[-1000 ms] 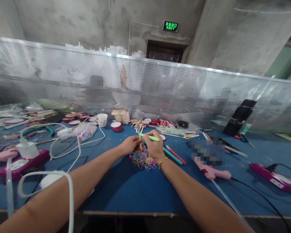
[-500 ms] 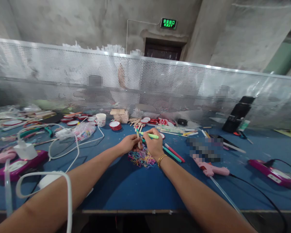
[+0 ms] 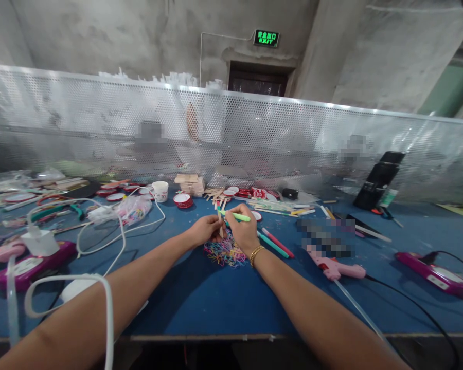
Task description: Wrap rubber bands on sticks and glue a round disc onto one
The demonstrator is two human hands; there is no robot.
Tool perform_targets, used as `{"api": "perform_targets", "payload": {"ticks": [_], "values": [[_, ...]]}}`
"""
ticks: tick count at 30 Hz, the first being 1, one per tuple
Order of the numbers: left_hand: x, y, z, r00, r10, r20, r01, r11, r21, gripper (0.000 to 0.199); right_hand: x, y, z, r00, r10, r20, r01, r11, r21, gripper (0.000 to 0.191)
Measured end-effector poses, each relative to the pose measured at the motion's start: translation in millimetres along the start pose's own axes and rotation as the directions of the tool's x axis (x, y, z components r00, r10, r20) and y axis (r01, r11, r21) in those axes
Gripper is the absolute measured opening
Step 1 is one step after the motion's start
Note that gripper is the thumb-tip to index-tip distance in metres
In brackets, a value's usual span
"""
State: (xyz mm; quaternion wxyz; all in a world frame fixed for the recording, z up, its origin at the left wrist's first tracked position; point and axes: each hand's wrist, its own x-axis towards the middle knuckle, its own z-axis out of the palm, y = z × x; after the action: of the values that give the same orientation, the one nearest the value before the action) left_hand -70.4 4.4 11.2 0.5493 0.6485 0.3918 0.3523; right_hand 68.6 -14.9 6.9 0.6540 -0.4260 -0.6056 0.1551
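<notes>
My left hand [image 3: 207, 229] pinches a small wooden craft stick [image 3: 220, 224] upright; its top end is coloured red and green. In my right hand [image 3: 242, 228] is a light green marker [image 3: 239, 216], held like a pen, its tip against or very near the upper part of the stick. Below both hands lies a heap of multicoloured rubber bands [image 3: 226, 252]. Just right of my right hand, a teal marker [image 3: 273, 244] and a red marker [image 3: 278, 242] lie side by side on the blue table [image 3: 216, 303].
A pink glue gun [image 3: 335, 268] with its cord lies on the right, near a purple power strip [image 3: 434, 275]. White cables [image 3: 110, 298] loop across the left side. Farther back stand a paper cup [image 3: 160, 191], a stack of wooden pieces [image 3: 190, 184] and a perforated metal screen [image 3: 247, 139].
The green marker and my right hand have shifted slightly left, bringing the tip closer to the stick. My left hand stays nearly still.
</notes>
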Motion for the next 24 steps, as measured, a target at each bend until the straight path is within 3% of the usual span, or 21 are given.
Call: {"api": "perform_targets", "payload": {"ticks": [24], "values": [[-4.2,4.1,-0.3,1.000,0.009,-0.005,-0.009,1.000,0.017,0.031,-1.1,-3.5,0.2,0.999,0.043,0.012,-0.044,0.998,0.053,0.016]]}}
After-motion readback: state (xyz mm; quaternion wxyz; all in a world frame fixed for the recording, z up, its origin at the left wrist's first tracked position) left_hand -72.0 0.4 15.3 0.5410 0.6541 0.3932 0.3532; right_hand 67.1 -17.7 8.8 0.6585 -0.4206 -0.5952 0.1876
